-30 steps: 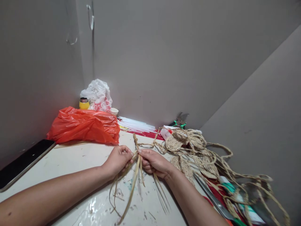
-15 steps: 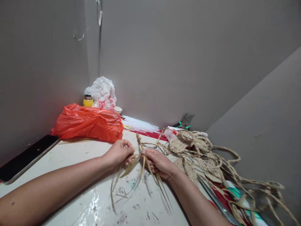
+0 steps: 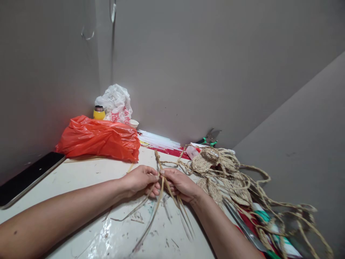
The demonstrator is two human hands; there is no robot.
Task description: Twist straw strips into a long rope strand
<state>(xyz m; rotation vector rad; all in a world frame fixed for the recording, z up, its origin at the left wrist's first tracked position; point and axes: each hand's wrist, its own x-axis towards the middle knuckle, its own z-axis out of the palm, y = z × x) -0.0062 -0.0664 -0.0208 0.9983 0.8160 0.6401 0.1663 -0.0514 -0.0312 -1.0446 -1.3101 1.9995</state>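
Observation:
My left hand (image 3: 140,180) and my right hand (image 3: 179,184) meet over the white table (image 3: 81,183), both pinched on dry straw strands (image 3: 159,203). The loose ends of the strands fan out toward me across the table. Above my fingertips a finished braided cord (image 3: 157,158) runs away from the hands. It leads right to a heap of braided straw coils and rope (image 3: 223,172).
A red plastic bag (image 3: 99,138) lies at the back left, with a white bag (image 3: 115,102), a yellow jar (image 3: 99,113) and a small cup (image 3: 134,123) behind it. A dark phone (image 3: 27,176) lies at the left edge. Green-handled shears (image 3: 210,138) rest by the wall. Grey walls close in.
The loose strand ends have swung and spread; one long strand now trails toward the near edge. My hands stay pinched together at the same spot.

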